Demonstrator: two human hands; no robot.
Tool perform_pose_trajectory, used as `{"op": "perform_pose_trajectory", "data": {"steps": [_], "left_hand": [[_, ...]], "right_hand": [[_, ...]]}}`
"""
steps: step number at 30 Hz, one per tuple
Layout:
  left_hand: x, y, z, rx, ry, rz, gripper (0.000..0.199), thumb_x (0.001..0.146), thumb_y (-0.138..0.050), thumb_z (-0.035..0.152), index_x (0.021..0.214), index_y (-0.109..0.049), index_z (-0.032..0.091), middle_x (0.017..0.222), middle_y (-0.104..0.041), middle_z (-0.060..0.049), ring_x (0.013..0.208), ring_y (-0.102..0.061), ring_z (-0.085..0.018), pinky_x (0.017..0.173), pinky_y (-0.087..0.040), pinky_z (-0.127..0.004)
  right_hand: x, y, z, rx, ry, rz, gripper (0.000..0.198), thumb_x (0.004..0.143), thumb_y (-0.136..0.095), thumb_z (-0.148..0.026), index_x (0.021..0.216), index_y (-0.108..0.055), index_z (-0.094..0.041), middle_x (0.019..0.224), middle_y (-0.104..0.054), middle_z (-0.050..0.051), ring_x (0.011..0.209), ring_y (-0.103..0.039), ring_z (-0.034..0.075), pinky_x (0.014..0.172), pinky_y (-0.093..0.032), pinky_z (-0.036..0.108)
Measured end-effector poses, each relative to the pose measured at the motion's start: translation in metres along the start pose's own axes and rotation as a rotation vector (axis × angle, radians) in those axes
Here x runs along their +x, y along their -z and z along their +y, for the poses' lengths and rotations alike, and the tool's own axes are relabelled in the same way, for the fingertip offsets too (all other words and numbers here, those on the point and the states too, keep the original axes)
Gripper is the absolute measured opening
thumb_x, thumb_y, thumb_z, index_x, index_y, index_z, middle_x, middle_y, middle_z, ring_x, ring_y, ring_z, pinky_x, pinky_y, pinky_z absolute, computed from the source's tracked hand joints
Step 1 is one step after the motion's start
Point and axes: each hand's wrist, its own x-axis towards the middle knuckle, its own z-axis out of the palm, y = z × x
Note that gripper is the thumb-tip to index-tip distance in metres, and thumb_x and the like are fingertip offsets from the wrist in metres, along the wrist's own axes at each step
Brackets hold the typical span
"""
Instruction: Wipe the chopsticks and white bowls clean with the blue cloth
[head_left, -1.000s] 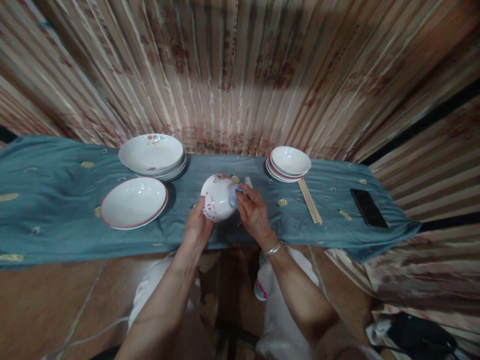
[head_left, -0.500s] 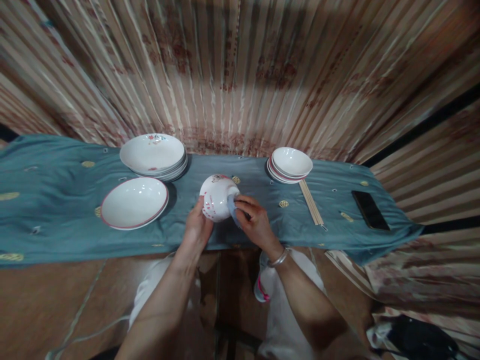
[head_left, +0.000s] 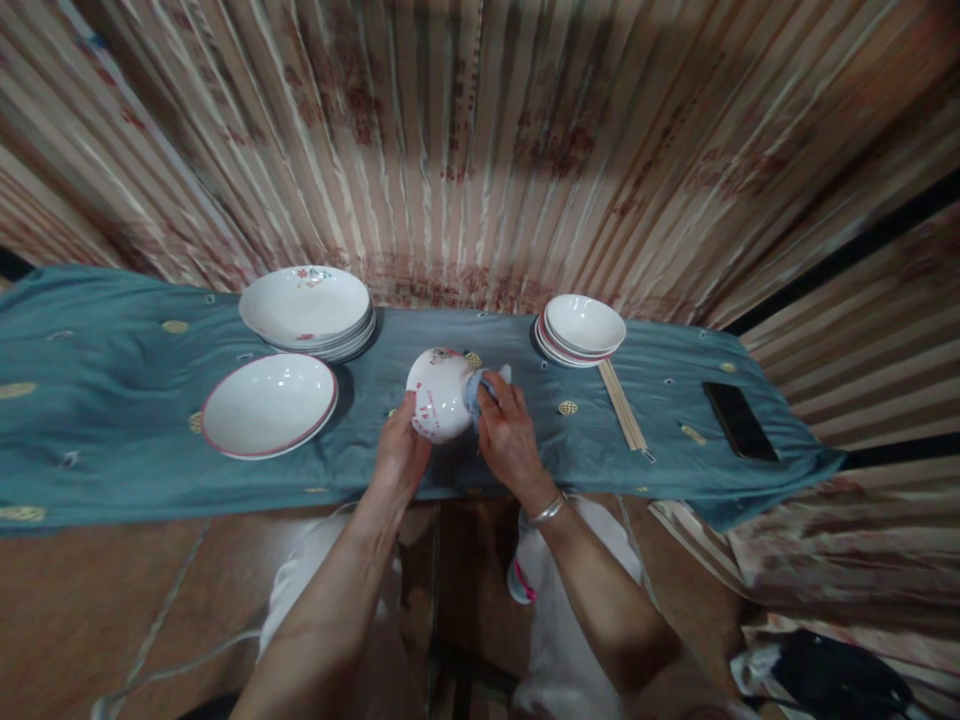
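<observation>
Tilted on its side, a white bowl [head_left: 439, 400] with red printing on its outside is held above the table's near half. My left hand [head_left: 399, 445] is closed on the bowl's left edge, thumb on the outer wall. In my right hand [head_left: 510, 435] is a bunched blue-grey cloth [head_left: 474, 392], pressed against the right side of the bowl at its base. The bowl's inside faces away and is hidden.
A stack of large plates [head_left: 307, 308] and red-rimmed dishes [head_left: 268, 405] stand at left. Small bowls [head_left: 583, 325] are stacked at right, beside chopsticks [head_left: 622, 405] and a black phone [head_left: 740, 420]. A patterned curtain [head_left: 465, 150] hangs behind the blue-green tablecloth [head_left: 112, 420].
My right hand has moved the cloth slightly up around the base of the bowl. The bowl has turned a little and shifted slightly right with my left hand.
</observation>
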Motion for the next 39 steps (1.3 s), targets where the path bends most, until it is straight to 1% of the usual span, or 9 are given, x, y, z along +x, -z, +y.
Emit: {"op": "perform_pose_trajectory", "data": {"steps": [6, 12, 16, 18, 21, 26, 31, 35, 39], "left_hand": [[-0.001, -0.003, 0.0, 0.009, -0.012, 0.019, 0.029, 0.083, -0.064, 0.031, 0.102, -0.069, 0.009, 0.109, -0.072, -0.013, 0.118, -0.059, -0.026, 0.107, -0.042, -0.04], [0.0, -0.004, 0.0, 0.001, -0.019, 0.042, 0.027, 0.083, -0.064, 0.031, 0.099, -0.07, 0.009, 0.106, -0.073, -0.014, 0.116, -0.061, -0.026, 0.104, -0.044, -0.039], [0.001, -0.002, 0.0, 0.0, -0.008, 0.05, 0.028, 0.083, -0.064, 0.032, 0.101, -0.069, 0.011, 0.106, -0.073, -0.013, 0.115, -0.061, -0.026, 0.103, -0.046, -0.039], [0.002, -0.002, 0.0, 0.001, -0.011, 0.043, 0.028, 0.083, -0.064, 0.032, 0.101, -0.069, 0.011, 0.106, -0.073, -0.013, 0.115, -0.061, -0.026, 0.102, -0.046, -0.039], [0.001, -0.003, 0.0, 0.009, -0.021, 0.029, 0.026, 0.083, -0.064, 0.031, 0.098, -0.07, 0.01, 0.105, -0.073, -0.014, 0.115, -0.061, -0.026, 0.102, -0.046, -0.038], [-0.001, -0.006, 0.0, 0.009, -0.022, 0.017, 0.025, 0.083, -0.063, 0.03, 0.096, -0.07, 0.009, 0.102, -0.074, -0.013, 0.113, -0.062, -0.026, 0.102, -0.046, -0.038], [-0.001, -0.006, 0.0, 0.013, -0.022, 0.031, 0.024, 0.083, -0.064, 0.03, 0.095, -0.07, 0.009, 0.103, -0.074, -0.013, 0.114, -0.062, -0.025, 0.103, -0.046, -0.038], [-0.002, -0.007, 0.0, 0.012, -0.02, 0.04, 0.025, 0.084, -0.063, 0.029, 0.099, -0.07, 0.009, 0.107, -0.073, -0.014, 0.116, -0.061, -0.025, 0.104, -0.045, -0.038], [-0.003, -0.011, 0.0, -0.015, -0.01, 0.038, 0.029, 0.085, -0.062, 0.026, 0.109, -0.068, 0.01, 0.111, -0.072, -0.013, 0.117, -0.06, -0.025, 0.105, -0.044, -0.039]], "right_hand": [[-0.008, 0.003, -0.001, -0.002, 0.001, -0.008, 0.041, 0.083, -0.042, -0.004, 0.119, -0.06, -0.011, 0.127, -0.055, 0.016, 0.113, -0.05, 0.026, 0.1, -0.046, 0.044], [-0.015, 0.001, -0.001, 0.125, -0.001, 0.023, 0.037, 0.083, -0.043, -0.006, 0.112, -0.065, -0.014, 0.123, -0.058, 0.014, 0.114, -0.052, 0.025, 0.099, -0.047, 0.042], [-0.017, -0.003, -0.005, 0.251, -0.001, 0.057, 0.039, 0.085, -0.043, -0.008, 0.117, -0.063, -0.019, 0.124, -0.059, 0.011, 0.119, -0.052, 0.023, 0.102, -0.045, 0.042], [-0.018, -0.005, -0.006, 0.274, 0.002, 0.073, 0.041, 0.086, -0.042, -0.008, 0.121, -0.06, -0.02, 0.128, -0.057, 0.011, 0.121, -0.051, 0.022, 0.104, -0.044, 0.042], [-0.018, -0.006, -0.007, 0.253, 0.022, 0.08, 0.044, 0.086, -0.042, -0.007, 0.126, -0.056, -0.019, 0.135, -0.052, 0.013, 0.127, -0.047, 0.023, 0.106, -0.042, 0.044], [-0.017, -0.009, -0.006, 0.149, 0.046, 0.073, 0.048, 0.087, -0.038, -0.004, 0.132, -0.051, -0.013, 0.145, -0.042, 0.019, 0.138, -0.036, 0.026, 0.109, -0.035, 0.05], [-0.014, -0.012, -0.004, 0.076, 0.066, 0.061, 0.05, 0.088, -0.035, -0.002, 0.135, -0.048, -0.01, 0.145, -0.041, 0.022, 0.141, -0.033, 0.026, 0.11, -0.033, 0.05], [-0.01, -0.015, 0.005, 0.101, 0.004, 0.083, 0.049, 0.088, -0.035, -0.004, 0.134, -0.049, -0.011, 0.144, -0.043, 0.02, 0.139, -0.035, 0.026, 0.11, -0.035, 0.05], [-0.007, -0.018, 0.017, 0.21, -0.074, 0.145, 0.043, 0.091, -0.035, -0.01, 0.131, -0.052, -0.015, 0.139, -0.05, 0.016, 0.134, -0.042, 0.023, 0.111, -0.037, 0.046]]}}
